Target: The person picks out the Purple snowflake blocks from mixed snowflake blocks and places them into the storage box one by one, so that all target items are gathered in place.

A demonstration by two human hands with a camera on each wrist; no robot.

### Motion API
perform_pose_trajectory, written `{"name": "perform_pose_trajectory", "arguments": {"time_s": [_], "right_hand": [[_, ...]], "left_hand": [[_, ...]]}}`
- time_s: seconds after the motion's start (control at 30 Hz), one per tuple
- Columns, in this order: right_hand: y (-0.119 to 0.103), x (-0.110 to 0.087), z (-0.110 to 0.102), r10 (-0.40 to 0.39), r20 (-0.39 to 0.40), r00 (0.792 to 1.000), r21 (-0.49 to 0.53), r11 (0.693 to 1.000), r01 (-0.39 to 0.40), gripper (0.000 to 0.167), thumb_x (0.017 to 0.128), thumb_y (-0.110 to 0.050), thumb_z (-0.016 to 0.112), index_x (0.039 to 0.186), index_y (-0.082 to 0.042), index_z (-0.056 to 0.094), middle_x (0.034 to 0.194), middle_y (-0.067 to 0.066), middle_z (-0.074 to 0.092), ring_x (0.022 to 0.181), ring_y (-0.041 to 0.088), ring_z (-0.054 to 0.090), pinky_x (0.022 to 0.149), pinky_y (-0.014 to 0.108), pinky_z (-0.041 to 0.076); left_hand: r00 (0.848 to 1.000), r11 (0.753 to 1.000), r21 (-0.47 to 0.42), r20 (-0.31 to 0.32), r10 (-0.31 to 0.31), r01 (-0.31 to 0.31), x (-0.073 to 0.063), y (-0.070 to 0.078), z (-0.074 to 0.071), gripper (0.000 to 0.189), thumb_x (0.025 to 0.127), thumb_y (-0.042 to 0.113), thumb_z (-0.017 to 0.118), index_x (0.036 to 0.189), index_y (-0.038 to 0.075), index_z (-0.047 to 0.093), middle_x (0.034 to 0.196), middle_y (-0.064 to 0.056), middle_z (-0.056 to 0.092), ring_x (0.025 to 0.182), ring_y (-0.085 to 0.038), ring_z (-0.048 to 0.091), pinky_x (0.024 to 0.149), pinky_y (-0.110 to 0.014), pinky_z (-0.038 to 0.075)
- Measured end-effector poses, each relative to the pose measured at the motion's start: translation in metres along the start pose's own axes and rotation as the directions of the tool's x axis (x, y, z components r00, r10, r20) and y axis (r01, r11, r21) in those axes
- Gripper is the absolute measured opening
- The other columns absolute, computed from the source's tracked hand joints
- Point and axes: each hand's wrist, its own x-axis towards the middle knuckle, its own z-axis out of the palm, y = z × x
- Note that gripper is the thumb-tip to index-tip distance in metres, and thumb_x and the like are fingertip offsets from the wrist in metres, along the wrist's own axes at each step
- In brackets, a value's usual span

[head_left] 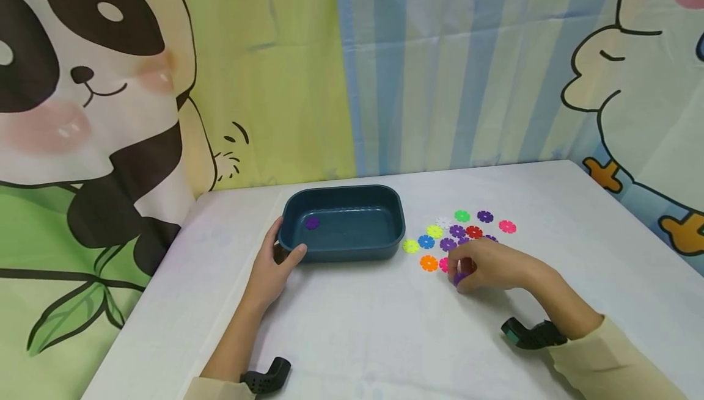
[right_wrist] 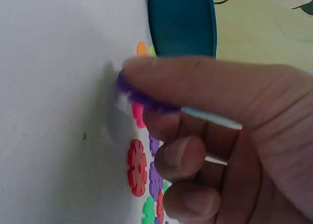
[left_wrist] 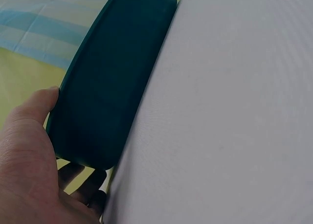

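A dark teal rectangular plastic basin (head_left: pixel 352 254) stands on the table, with one purple snowflake disc (head_left: pixel 312 223) lying inside near its left end. My left hand (head_left: pixel 271 275) grips the basin's front left corner, thumb on the front wall and fingers round the left end; the left wrist view shows this hand (left_wrist: pixel 34 155) too. To the right of the basin, my right hand (head_left: pixel 492 264) pinches a purple snowflake disc (right_wrist: pixel 142 99) between thumb and forefinger, close over the table at the near edge of a scatter of discs. Its other fingers are curled loosely beside the discs.
Several flat notched discs lie scattered right of the basin, among them an orange disc (head_left: pixel 429 263), a blue disc (head_left: pixel 426 242), a green disc (head_left: pixel 462 216) and a pink disc (head_left: pixel 507 226). A white cloth covers the table (head_left: pixel 374 327). Behind hangs a printed curtain (head_left: pixel 429 82).
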Motion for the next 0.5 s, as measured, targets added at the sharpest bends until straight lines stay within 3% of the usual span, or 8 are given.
{"name": "perform_pose_trajectory", "arguments": {"time_s": [0.3, 0.5], "right_hand": [[0.0007, -0.0025, -0.0048, -0.053, 0.02, 0.998, 0.18, 0.982, 0.048, 0.019, 0.09, -0.026, 0.082, 0.104, -0.018, 0.072, 0.066, -0.001, 0.058, 0.055, 0.014, 0.055, 0.052, 0.026, 0.049], [0.0001, -0.0026, -0.0086, -0.053, -0.025, 0.998, 0.257, 0.965, 0.057, 0.023, 0.091, -0.026, 0.08, 0.109, -0.013, 0.071, 0.069, 0.003, 0.061, 0.051, 0.016, 0.058, 0.05, 0.028, 0.053]], "left_hand": [[1.0, 1.0, 0.002, 0.001, -0.013, 0.013, -0.0003, 0.0005, 0.0009, 0.084, 0.099, 0.042, 0.069, 0.166, 0.028, 0.02, 0.169, -0.01, 0.029, 0.15, -0.037, 0.041, 0.124, -0.053, 0.031], [1.0, 1.0, 0.005, 0.0, -0.019, 0.019, -0.0005, -0.0002, 0.0002, 0.084, 0.099, 0.044, 0.069, 0.166, 0.029, 0.02, 0.169, -0.009, 0.029, 0.15, -0.037, 0.041, 0.124, -0.053, 0.031]]}}
